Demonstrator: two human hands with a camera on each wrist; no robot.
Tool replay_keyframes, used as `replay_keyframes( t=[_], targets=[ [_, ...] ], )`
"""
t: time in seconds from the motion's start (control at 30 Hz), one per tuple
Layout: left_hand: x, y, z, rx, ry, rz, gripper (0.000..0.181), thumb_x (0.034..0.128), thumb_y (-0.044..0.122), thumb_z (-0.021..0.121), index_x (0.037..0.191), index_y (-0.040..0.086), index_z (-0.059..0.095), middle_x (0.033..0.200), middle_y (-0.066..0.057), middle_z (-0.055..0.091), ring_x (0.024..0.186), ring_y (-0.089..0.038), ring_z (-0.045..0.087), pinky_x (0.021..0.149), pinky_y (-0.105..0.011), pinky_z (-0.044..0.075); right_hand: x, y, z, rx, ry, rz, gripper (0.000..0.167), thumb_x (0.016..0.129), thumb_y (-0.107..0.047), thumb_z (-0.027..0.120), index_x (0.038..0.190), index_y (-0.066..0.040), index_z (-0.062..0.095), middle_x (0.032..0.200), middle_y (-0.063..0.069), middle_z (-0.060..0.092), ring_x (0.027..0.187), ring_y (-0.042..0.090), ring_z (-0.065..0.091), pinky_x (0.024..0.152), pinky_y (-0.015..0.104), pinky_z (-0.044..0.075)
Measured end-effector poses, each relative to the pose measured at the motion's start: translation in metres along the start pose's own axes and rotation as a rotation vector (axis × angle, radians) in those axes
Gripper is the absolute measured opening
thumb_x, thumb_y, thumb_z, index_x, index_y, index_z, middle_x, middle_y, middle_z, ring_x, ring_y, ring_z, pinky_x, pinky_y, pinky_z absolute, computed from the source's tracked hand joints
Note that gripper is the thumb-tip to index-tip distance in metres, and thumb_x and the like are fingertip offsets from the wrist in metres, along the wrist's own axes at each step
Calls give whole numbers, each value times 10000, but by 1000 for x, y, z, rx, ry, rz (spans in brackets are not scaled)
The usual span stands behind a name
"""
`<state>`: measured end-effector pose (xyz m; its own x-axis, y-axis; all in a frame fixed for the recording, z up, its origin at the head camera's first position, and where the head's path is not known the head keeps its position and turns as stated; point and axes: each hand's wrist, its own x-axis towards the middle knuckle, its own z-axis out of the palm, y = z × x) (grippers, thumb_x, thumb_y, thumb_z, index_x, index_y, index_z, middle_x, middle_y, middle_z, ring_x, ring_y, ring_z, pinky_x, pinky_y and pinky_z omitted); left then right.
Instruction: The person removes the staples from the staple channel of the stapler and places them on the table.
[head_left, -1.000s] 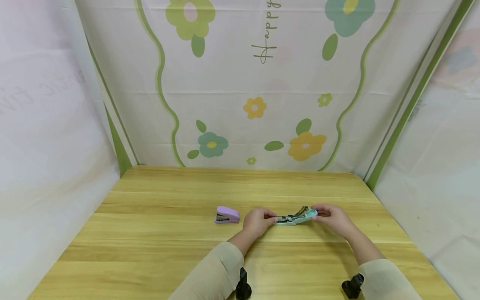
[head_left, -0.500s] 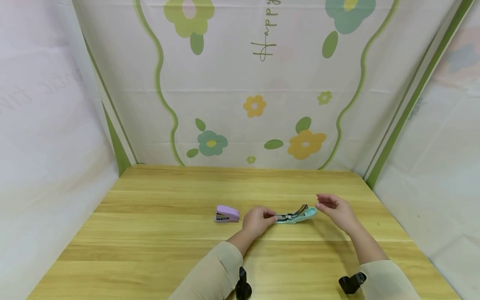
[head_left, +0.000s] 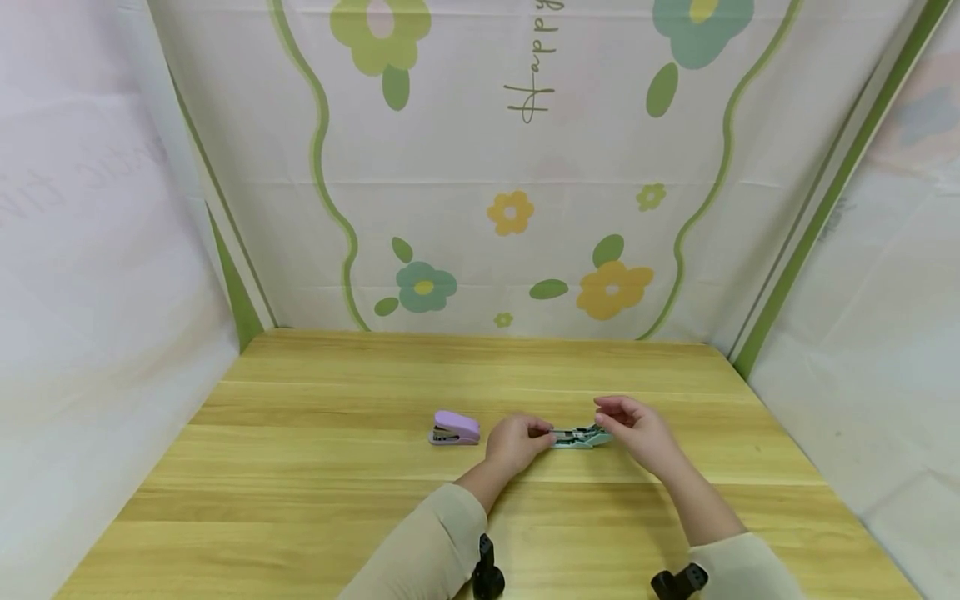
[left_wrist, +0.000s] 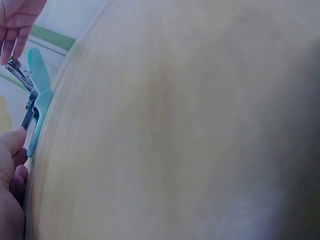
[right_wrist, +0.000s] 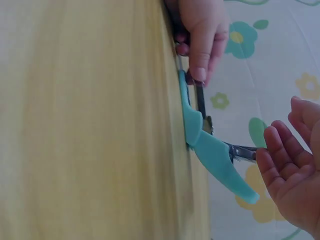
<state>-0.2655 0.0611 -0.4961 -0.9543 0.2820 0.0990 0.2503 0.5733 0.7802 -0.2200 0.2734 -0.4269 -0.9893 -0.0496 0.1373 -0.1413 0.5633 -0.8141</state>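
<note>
A mint-green stapler [head_left: 576, 439] lies folded wide open on the table, with its metal inner parts showing. My left hand [head_left: 514, 443] pinches its left end between thumb and fingers, seen also at the top of the right wrist view. At the other end, my right hand [head_left: 637, 432] hovers over the raised cover. In the right wrist view its loosely bent fingertips [right_wrist: 264, 156] meet the tip of the upright metal arm [right_wrist: 243, 152], while the thumb stands apart. The green cover [right_wrist: 227, 170] slants up from the tabletop.
A lilac stapler [head_left: 454, 428] sits on the wooden table [head_left: 315, 467], just left of my left hand. Behind the table hangs a flowered white cloth [head_left: 465, 167], with more cloth at both sides. Black wrist cameras [head_left: 487, 571] sit at both sleeves.
My right hand let go of the green cover's end, lifted off, then moved left to the stapler's metal arm. The left hand keeps its grip in the same place.
</note>
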Motion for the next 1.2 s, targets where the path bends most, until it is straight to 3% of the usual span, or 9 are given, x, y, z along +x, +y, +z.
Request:
replay_keyframes(
  t=[0.27, 0.4, 0.53, 0.87, 1.2],
  targets=[
    [1, -1, 2, 9, 8, -4, 181, 880, 368, 727, 1004, 244, 775, 985, 98, 740, 933, -107, 668, 829, -321, 526, 1, 4, 22, -24, -104, 22, 363, 943, -233, 664, 1222, -4, 636, 886, 83, 646, 711, 98, 522, 590, 206, 454],
    [2, -2, 2, 10, 7, 0, 185, 877, 373, 730, 1000, 243, 775, 979, 100, 739, 925, -102, 665, 818, -318, 526, 2, 8, 31, -60, -143, 78, 335, 948, -221, 655, 1221, -28, 640, 793, 58, 606, 633, 107, 471, 530, 207, 397],
    [2, -2, 1, 2, 5, 2, 183, 876, 363, 732, 1000, 236, 775, 975, 99, 739, 925, -99, 663, 823, -312, 521, 3, 12, 39, -102, -143, 130, 287, 937, -222, 668, 1185, -76, 666, 718, 23, 538, 581, 120, 436, 493, 215, 361],
    [2, -2, 1, 10, 2, 7, 177, 879, 343, 733, 1009, 230, 773, 976, 99, 743, 937, -108, 669, 837, -320, 524, 2, 14, 50, -223, -116, 154, 235, 914, -217, 688, 1129, -123, 696, 633, 2, 516, 526, 124, 433, 469, 225, 347],
    [2, -1, 1, 5, -4, -8, 144, 868, 312, 748, 989, 240, 777, 958, 103, 745, 922, -101, 671, 826, -317, 525, 4, 5, 56, -329, -99, 148, 260, 903, -250, 696, 1105, -85, 702, 624, -10, 546, 534, 121, 451, 487, 233, 353]
  ],
)
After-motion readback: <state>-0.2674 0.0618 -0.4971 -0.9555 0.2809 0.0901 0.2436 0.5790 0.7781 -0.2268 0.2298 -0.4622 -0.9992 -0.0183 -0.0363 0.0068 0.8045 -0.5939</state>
